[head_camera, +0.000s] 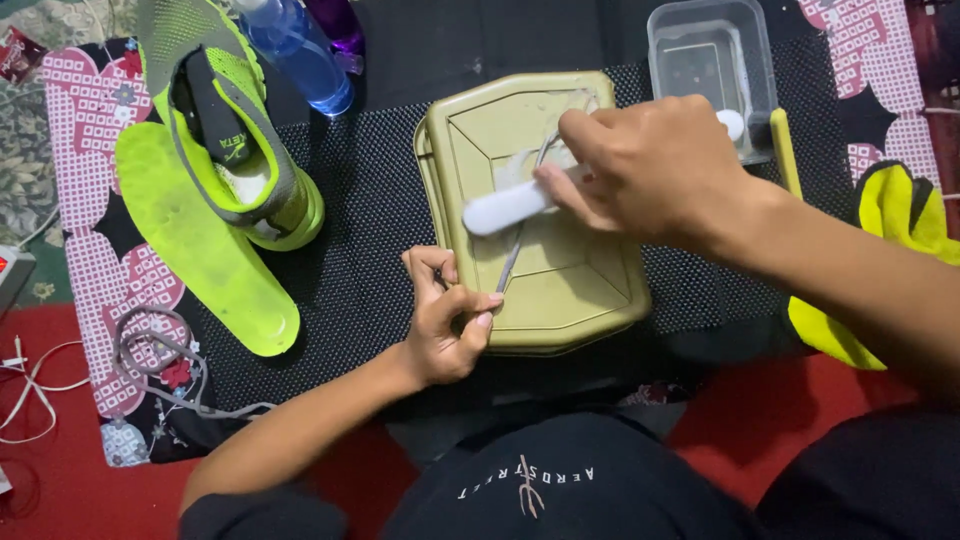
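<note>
The right hand (655, 170) grips a white plastic brush (505, 207) over an olive upturned plastic tray (580, 300); just below it, the left hand (447, 325) pinches a thin grey shoelace (512, 262).

Upturned olive plastic tray (575, 290) at centre of the black dotted mat (370, 250); neon-green knit shoe (225, 130) and neon-green foam insole (205, 240) to its left; clear plastic tub (710, 60) behind right.

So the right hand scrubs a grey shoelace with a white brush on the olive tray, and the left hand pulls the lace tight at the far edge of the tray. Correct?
Not quite. In the head view the left hand pinches the shoelace at the tray's near edge. The right hand does hold the white brush on it.
</note>
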